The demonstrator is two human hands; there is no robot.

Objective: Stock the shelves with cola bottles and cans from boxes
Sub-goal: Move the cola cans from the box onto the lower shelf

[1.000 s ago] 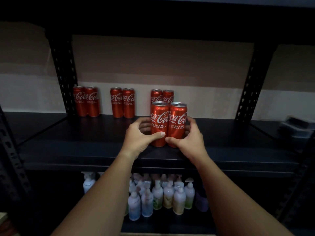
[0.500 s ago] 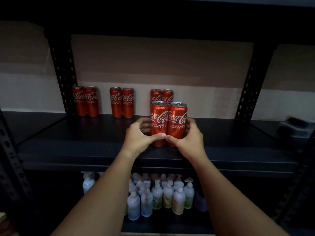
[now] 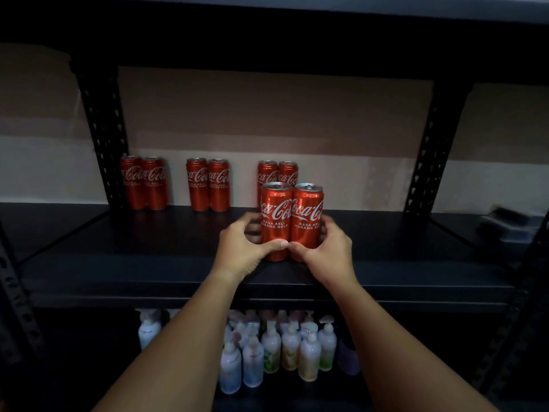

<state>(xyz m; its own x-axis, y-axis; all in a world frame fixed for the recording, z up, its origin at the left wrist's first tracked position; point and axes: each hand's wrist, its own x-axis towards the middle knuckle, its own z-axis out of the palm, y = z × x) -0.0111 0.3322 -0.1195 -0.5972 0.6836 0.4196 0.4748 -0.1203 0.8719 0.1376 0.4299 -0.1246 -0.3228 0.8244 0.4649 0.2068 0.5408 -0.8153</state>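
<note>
left hand [image 3: 240,251] and right hand [image 3: 329,252] each gripping a front can [image 3: 275,221], back cans [image 3: 277,172] directly behind, two can pairs [image 3: 208,184] left, pump bottles [image 3: 282,349] on shelf below

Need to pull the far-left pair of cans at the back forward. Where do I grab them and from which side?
Take the far-left pair low on the bodies, one hand cupping each outer side, coming straight from the front. They stand upright and touching; the upright post crowds their left side.

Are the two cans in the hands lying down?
No, both Coca-Cola cans stand upright on the black shelf, side by side.
</note>
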